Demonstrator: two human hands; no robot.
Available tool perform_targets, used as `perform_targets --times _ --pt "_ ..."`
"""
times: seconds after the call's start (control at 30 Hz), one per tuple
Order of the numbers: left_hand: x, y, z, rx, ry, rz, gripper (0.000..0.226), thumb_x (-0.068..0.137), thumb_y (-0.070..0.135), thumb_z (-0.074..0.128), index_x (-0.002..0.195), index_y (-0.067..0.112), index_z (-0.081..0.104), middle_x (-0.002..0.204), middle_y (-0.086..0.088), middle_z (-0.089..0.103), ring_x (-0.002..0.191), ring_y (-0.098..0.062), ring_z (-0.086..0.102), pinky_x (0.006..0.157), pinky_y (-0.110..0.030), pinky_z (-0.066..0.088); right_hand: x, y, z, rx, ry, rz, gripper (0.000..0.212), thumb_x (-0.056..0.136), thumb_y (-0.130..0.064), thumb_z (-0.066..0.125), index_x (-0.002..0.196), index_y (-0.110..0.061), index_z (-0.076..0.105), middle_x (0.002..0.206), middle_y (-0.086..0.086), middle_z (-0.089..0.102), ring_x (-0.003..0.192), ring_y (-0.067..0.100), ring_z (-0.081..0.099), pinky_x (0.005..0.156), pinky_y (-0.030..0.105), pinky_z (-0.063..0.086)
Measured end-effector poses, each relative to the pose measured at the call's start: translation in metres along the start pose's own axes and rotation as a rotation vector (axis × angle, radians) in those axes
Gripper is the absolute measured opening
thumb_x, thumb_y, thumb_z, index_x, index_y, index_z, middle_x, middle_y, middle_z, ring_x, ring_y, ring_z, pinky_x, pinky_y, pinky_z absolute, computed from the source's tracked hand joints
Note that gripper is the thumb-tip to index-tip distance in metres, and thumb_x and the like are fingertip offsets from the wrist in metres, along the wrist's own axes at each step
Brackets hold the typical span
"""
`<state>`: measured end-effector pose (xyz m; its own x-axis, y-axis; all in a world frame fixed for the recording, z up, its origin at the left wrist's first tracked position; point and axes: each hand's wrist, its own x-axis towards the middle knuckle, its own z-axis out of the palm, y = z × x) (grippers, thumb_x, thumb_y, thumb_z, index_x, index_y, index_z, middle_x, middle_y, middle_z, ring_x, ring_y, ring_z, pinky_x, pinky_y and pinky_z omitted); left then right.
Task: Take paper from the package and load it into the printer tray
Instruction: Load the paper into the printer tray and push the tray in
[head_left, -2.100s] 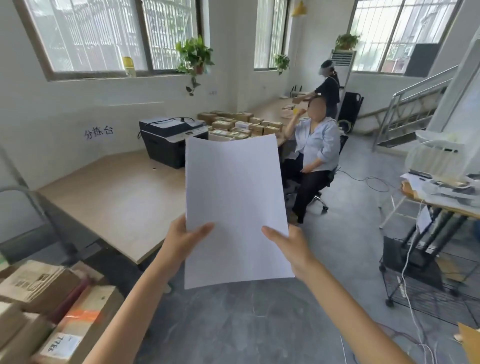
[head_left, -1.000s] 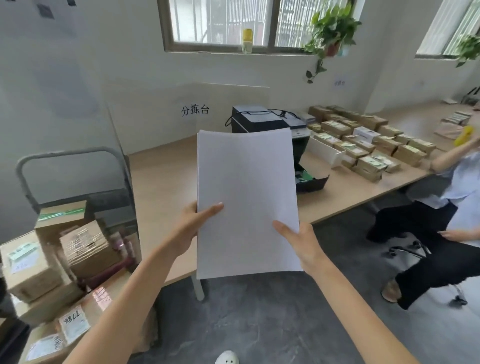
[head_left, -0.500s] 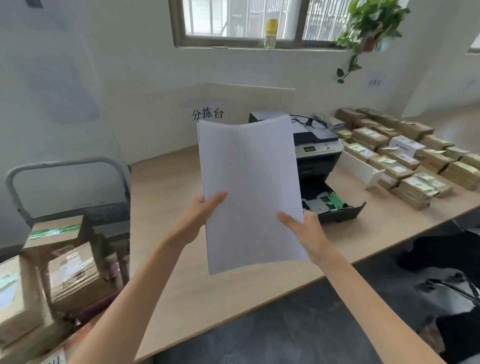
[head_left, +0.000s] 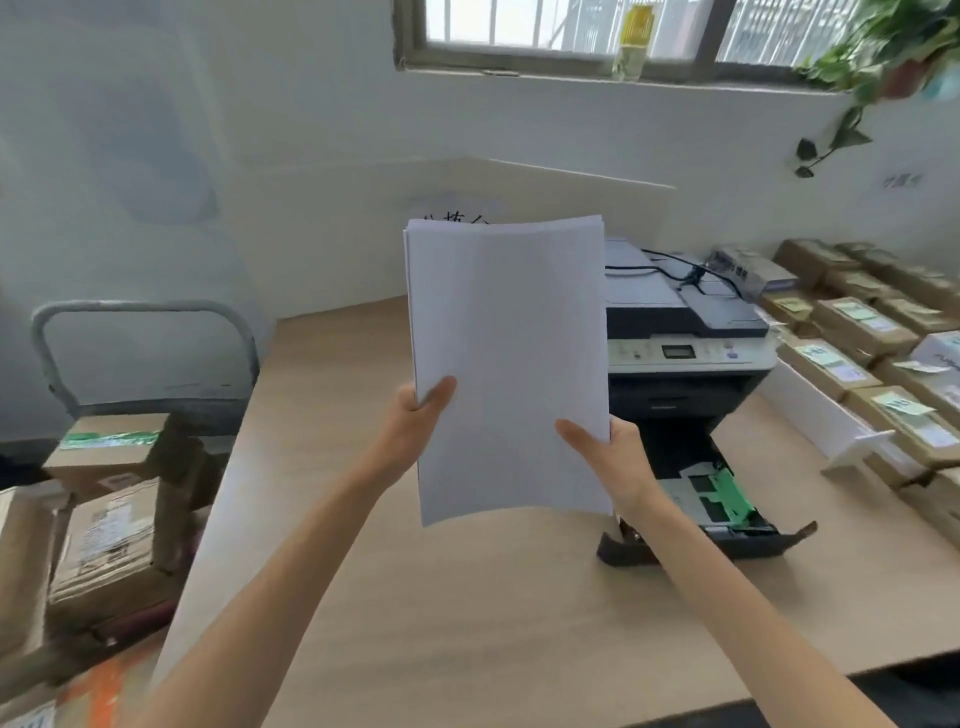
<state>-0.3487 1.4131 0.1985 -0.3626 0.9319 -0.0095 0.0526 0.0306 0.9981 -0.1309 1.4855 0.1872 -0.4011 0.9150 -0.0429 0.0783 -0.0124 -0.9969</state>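
I hold a stack of white paper (head_left: 506, 353) upright in front of me over the wooden table (head_left: 467, 597). My left hand (head_left: 415, 421) grips its left edge and my right hand (head_left: 608, 457) grips its lower right edge, thumbs on the front. Behind the paper, to the right, stands a dark printer (head_left: 680, 343) with a light control panel. Its paper tray (head_left: 722, 509) is pulled out toward me, with green guides showing inside; my right hand and the paper hide the tray's left part. No paper package is in view.
Rows of small cardboard boxes (head_left: 862, 332) with labels fill the table right of the printer, beside a white box (head_left: 815, 415). Cardboard parcels (head_left: 104, 525) sit on a cart with a grey handle (head_left: 140, 312) at the left. A plant (head_left: 883, 52) hangs at the window.
I have walked up to the table, still holding the paper in both hands. The printer and its pulled-out tray are now close and to the right; the seated person has left the view.
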Motion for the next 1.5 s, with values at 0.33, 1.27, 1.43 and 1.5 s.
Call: perform_targets --times 0.33,1.27,1.43,1.5 --pt "0.059 -0.01 0.025 0.041 0.14 0.007 0.024 0.097 0.029 0.045 0.091 0.021 0.067 0.092 -0.004 0.071 0.084 -0.019 0.071 0.078 -0.039 0.058 0.103 -0.007 -0.037 0.12 -0.273 -0.044 0.033 0.087 -0.019 0.059 0.119 -0.016 0.058 0.115 0.01 0.069 0.102 0.024 0.067 0.086 0.035 0.056" --pt "0.138 -0.138 0.009 0.078 0.234 -0.221 0.048 0.087 0.003 0.057 0.048 0.031 0.061 0.049 0.016 0.057 0.051 0.002 0.046 0.053 -0.022 0.038 0.212 0.075 0.017 -0.062 -0.253 0.047 0.031 0.084 -0.008 0.064 0.092 -0.038 0.065 0.102 0.007 0.068 0.09 0.01 0.063 0.08 0.026 0.051" --pt "0.136 -0.165 0.011 0.098 0.298 -0.309 0.021 0.075 0.006 0.073 0.062 0.02 0.066 0.06 0.01 0.066 0.058 -0.005 0.057 0.057 -0.027 0.047 0.21 0.12 0.017 -0.026 -0.251 0.225 0.023 0.081 -0.012 0.07 0.1 -0.024 0.068 0.101 0.001 0.072 0.092 0.011 0.067 0.083 0.034 0.051" --pt "0.127 -0.173 0.014 0.045 0.313 -0.288 0.03 0.076 0.006 0.075 0.077 0.036 0.07 0.072 0.022 0.072 0.068 0.004 0.063 0.063 -0.019 0.051 0.204 0.134 0.022 -0.035 -0.233 0.243 0.023 0.08 -0.008 0.07 0.095 -0.026 0.067 0.097 -0.001 0.071 0.087 0.006 0.066 0.08 0.031 0.051"
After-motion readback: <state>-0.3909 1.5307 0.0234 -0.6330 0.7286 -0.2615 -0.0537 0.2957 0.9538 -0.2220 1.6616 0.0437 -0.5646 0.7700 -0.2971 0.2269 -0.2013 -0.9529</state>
